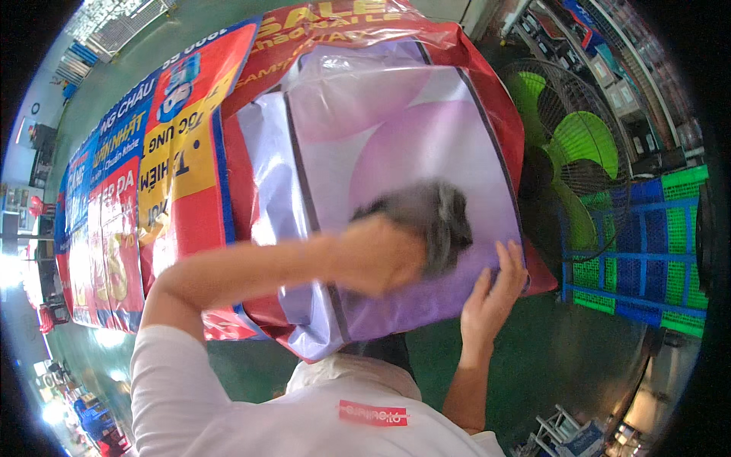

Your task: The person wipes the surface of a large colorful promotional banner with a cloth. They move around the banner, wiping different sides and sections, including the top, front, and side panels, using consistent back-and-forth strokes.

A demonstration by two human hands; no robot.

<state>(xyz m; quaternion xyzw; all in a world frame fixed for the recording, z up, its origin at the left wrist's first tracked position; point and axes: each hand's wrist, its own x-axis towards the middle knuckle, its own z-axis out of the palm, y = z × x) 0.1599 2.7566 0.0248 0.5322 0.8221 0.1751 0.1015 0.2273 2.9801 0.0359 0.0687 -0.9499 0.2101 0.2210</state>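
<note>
A boxy lilac item (449, 129) with pink circles and dark edging along its sides lies in front of me, its cover smooth and shiny. My left hand (384, 255) is closed on a dark cloth (445, 225), pressed on the lilac top near its right half; both are blurred by motion. At the item's near right corner rests my right hand (495, 293), fingers stretched out and touching the dark-edged side. Beneath the item spreads a red printed sheet (502, 107).
Blue, yellow and red printed sheets (183, 152) cover the surface to the left. A fan (582, 145) with green blades stands close on the right, beside a blue and green woven panel (647, 251). Shelves with boxes (609, 76) line the far right. The floor (525, 358) is dark green.
</note>
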